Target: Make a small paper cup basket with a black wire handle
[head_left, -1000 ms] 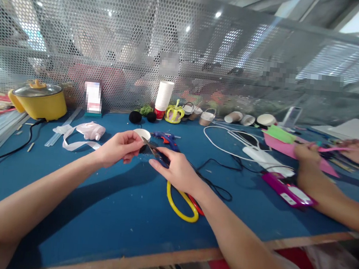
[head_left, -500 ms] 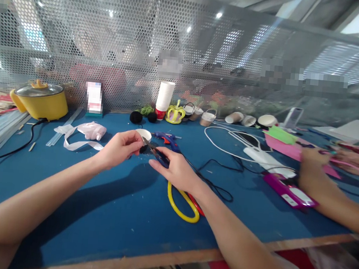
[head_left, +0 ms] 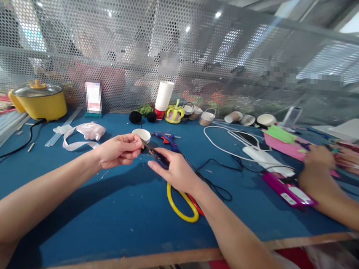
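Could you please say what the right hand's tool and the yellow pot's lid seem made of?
Tool: the dull grey tip suggests metal; the smooth, dark-blue handle may be plastic. Lid: probably glass, since it looks glossy and see-through.

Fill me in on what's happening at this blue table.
A person's right hand grips a dark-blue-handled metal plier-like tool, its tip right at the pinched left hand; anything held there is too small to tell. Just beyond the hands sit a round white paper cup and a blue glue gun with a red trigger. To the right, a co-worker's hand is by a flat pink sheet.
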The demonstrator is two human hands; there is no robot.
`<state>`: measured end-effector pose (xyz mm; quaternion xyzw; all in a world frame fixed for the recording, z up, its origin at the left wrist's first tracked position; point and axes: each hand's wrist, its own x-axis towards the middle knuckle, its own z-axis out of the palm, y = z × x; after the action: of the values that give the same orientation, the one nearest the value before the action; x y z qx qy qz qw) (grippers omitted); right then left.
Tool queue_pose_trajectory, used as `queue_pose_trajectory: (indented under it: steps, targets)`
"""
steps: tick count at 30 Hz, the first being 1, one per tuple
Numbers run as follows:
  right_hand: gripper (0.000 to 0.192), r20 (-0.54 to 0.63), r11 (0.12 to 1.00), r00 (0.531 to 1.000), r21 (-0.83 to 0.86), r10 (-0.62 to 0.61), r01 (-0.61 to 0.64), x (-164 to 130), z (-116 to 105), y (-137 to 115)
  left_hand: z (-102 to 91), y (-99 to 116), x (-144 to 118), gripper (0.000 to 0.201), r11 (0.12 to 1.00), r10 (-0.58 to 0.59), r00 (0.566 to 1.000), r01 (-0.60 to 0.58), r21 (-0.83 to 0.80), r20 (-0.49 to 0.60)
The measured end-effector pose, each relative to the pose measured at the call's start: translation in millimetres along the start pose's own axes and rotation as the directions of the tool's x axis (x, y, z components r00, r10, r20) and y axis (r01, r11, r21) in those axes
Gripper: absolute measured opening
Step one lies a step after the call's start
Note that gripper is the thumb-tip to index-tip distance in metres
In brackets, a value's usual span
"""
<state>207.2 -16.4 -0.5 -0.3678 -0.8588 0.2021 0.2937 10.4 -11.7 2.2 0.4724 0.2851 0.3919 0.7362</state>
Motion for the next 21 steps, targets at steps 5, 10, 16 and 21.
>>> queue_pose_trajectory:
  steps: [5,10,16,21]
  targets:
    - [0.029,-0.001,1.0,1.0,0.004,0.025,-0.025,-1,1,-4,3.1,-2,0,0.016,0.998,0.049,0.999,-0.048,0.037,-0.022]
    - [0.027,-0.021,0.999,0.999,-0.017,0.051,-0.051,0,3,-3,12.2,-7,0,0.022,0.967,0.202,0.971,-0.176,0.185,-0.131]
    - [0.034,-0.057,0.997,0.998,-0.079,0.003,-0.007,1,5,4,16.0,-7,1,0.024,0.956,0.23,0.956,-0.187,0.226,-0.181]
    - [0.039,-0.078,0.993,0.997,-0.12,-0.012,0.003,2,5,6,9.6,-4,0,0.021,0.99,0.116,0.988,-0.106,0.097,-0.099]
